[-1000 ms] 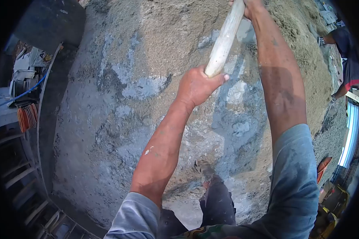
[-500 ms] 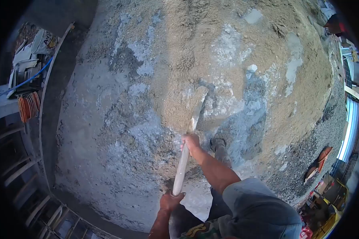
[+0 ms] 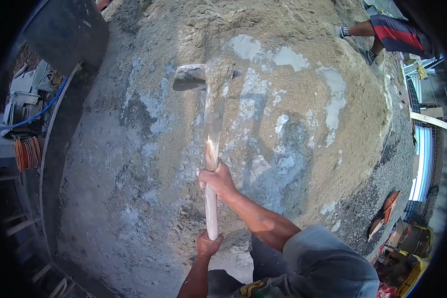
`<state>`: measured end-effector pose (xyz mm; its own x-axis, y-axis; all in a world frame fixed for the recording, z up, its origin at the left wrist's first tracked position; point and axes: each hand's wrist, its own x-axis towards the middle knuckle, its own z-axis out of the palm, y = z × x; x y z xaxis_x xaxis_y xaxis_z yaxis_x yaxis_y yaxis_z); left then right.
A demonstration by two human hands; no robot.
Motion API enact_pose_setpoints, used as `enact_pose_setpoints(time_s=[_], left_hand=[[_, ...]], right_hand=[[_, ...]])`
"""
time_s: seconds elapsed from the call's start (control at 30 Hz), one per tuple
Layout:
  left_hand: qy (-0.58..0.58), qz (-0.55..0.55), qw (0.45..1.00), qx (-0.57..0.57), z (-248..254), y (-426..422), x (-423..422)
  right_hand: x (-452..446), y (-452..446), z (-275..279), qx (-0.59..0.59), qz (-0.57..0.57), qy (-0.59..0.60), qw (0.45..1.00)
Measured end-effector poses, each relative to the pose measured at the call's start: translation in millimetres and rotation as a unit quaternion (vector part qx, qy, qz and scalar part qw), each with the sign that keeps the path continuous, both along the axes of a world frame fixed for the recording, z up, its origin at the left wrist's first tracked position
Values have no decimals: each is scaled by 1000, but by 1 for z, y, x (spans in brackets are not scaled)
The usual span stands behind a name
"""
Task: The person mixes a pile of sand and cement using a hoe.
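My right hand (image 3: 217, 180) is closed around the middle of the wooden handle (image 3: 211, 208) of a hoe. Lower down, my left hand (image 3: 208, 244) grips the handle's butt end near my legs. At the far end the dirty metal hoe blade (image 3: 189, 78) points left, and it looks lifted off the ground. Beneath it spreads a bed of tan sand (image 3: 293, 64) mixed with grey powder (image 3: 283, 174) in patches. The fingers' undersides are partly hidden by the handle.
Another person's leg (image 3: 361, 31) stands on the sand at the upper right. A dark bin-like container (image 3: 67, 37) is at the upper left, beside a long board edge (image 3: 52, 144). An orange coiled hose (image 3: 27, 154) lies left; gravel (image 3: 367, 203) borders the right side.
The hoe has swung up and left from the ground, its blade now exposed, with both hands still on the handle. The view has shifted, bringing another person's legs further into sight.
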<state>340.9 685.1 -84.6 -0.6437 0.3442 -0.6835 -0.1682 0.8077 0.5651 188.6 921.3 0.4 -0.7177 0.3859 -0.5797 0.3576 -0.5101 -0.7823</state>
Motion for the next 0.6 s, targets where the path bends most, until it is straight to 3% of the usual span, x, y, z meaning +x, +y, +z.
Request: enact_pose_setpoints(time_s=[0.07, 0.1, 0.2, 0.23, 0.37, 0.43, 0.47, 0.5, 0.53, 0.6], left_hand=[[-50, 41, 985, 157, 9, 144, -76], [-9, 43, 974, 224, 12, 207, -109], [0, 33, 930, 366, 30, 351, -201], [-31, 35, 918, 393, 31, 382, -221], [-186, 71, 913, 357, -13, 407, -202], [-262, 88, 935, 222, -45, 383, -143], [-226, 77, 951, 196, -69, 357, -117], [-198, 67, 964, 166, -82, 330, -91], [-195, 30, 975, 100, -71, 303, -82], [-187, -46, 981, -1, -42, 249, -67]], right_hand=[[-65, 115, 41, 125, 3, 94, 988], [-93, 166, 67, 181, -5, 114, 977], [-168, 305, 80, 358, -9, 147, 922], [-169, 332, 48, 353, -19, 100, 930], [-158, 401, -86, 340, -60, -69, 936], [-114, 400, -159, 308, -58, -145, 938], [-81, 379, -199, 277, -43, -177, 943], [-38, 352, -219, 125, -70, -36, 989], [-25, 320, -219, 94, -116, -179, 972], [13, 263, -217, 31, -140, -216, 966]])
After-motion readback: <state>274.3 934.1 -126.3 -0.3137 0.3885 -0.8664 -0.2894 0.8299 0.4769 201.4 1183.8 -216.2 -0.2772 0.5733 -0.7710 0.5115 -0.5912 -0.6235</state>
